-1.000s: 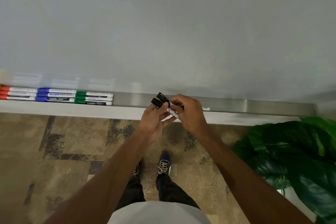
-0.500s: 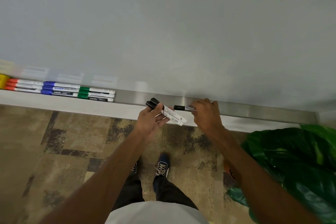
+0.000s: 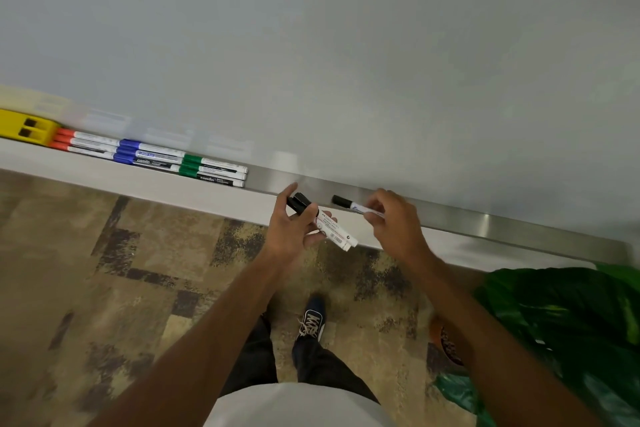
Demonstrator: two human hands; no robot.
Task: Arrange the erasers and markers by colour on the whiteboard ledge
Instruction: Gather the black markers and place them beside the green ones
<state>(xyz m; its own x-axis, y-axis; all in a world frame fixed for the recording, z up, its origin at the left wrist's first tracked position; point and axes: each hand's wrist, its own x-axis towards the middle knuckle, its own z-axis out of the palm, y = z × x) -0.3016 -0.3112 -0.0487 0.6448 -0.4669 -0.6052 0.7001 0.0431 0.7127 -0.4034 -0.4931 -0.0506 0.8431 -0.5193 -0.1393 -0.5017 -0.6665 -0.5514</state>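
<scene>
The whiteboard ledge (image 3: 450, 218) runs slanting across the view, a brushed metal tray with a white front lip under the board. At its far left end sits a yellow eraser (image 3: 24, 126), right up against the red markers (image 3: 85, 144), three of them side by side. Next along, touching end to end, come the blue markers (image 3: 149, 156), then the green markers (image 3: 214, 170), each group three deep. Past the greens there's bare metal, then one black marker (image 3: 348, 203) low over the tray; whether it's touching I can't tell. Further right, the ledge shines bare.
</scene>
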